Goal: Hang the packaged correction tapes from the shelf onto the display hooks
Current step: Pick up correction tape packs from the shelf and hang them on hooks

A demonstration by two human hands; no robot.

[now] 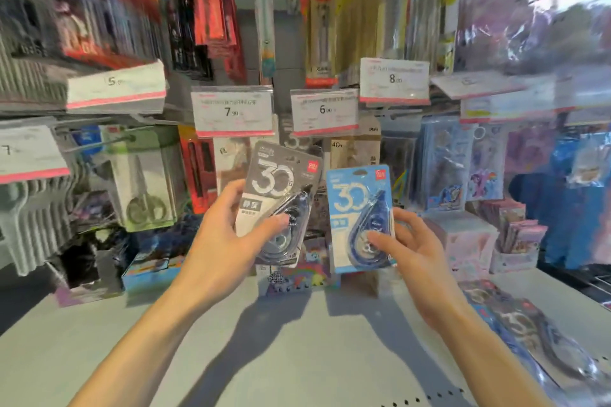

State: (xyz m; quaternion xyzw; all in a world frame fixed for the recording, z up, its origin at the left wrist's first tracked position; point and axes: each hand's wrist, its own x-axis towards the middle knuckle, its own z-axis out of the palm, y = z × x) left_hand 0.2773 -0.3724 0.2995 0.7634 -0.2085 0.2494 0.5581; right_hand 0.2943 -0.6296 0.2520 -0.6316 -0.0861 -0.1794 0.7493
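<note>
Left hand (228, 235) raised, grip on grey pack (281, 198); right hand (410, 251) blue pack (362, 218).

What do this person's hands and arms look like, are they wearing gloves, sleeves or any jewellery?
Both are bare. The left hand and the right hand wear no gloves, and no rings show on the visible fingers. Neither wrist carries a watch or bracelet. The forearms are uncovered as far as the bottom edge of the picture, so no sleeve is in view. Fingernails look short and unpainted, though the picture is slightly blurred.

Grey pack (281, 195), blue pack (360, 218)
</note>
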